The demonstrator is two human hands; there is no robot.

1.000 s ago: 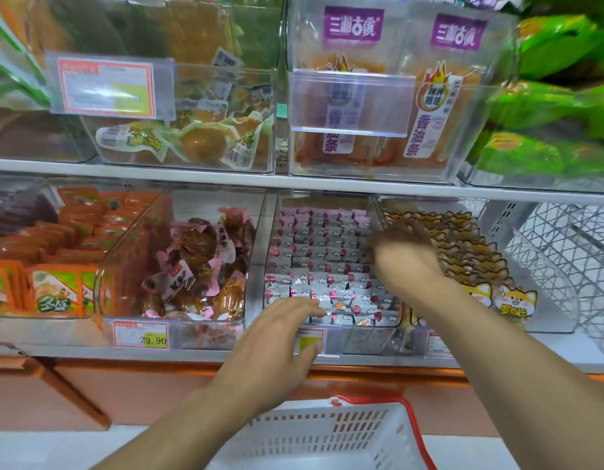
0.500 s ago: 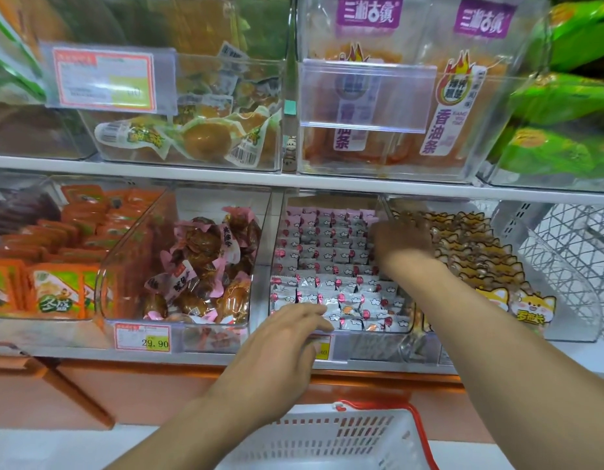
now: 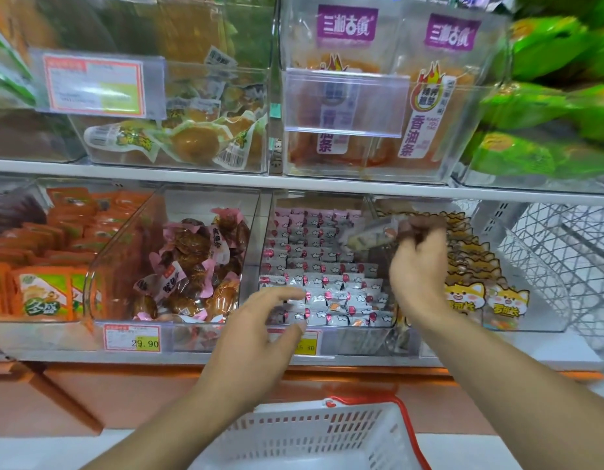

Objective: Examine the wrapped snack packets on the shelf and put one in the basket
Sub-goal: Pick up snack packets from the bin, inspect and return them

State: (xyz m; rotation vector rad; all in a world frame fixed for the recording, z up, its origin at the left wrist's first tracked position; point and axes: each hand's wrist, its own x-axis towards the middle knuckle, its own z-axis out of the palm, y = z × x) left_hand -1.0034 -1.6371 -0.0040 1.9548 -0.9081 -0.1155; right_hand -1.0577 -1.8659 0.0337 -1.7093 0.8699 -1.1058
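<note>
White basket (image 3: pixel 304 439) with red rim at 6 o'clock, nearest the camera, below both forearms. Left hand (image 3: pixel 256 334) just above it, fingers spread and relaxed, holding nothing, hovering at the front edge of the clear bin (image 3: pixel 259 239) of small pink-and-white wrapped snack packets (image 3: pixel 314 266). Right hand (image 3: pixel 419 266) at 2 o'clock from the left, raised over the bin's right side; fingers pinch one blurred packet (image 3: pixel 368 234) clear of the rows. Brown pink-wrapped snacks (image 3: pixel 192 266) at 9 o'clock. Upper shelf (image 3: pixel 293 183) beyond at 12 o'clock.
</note>
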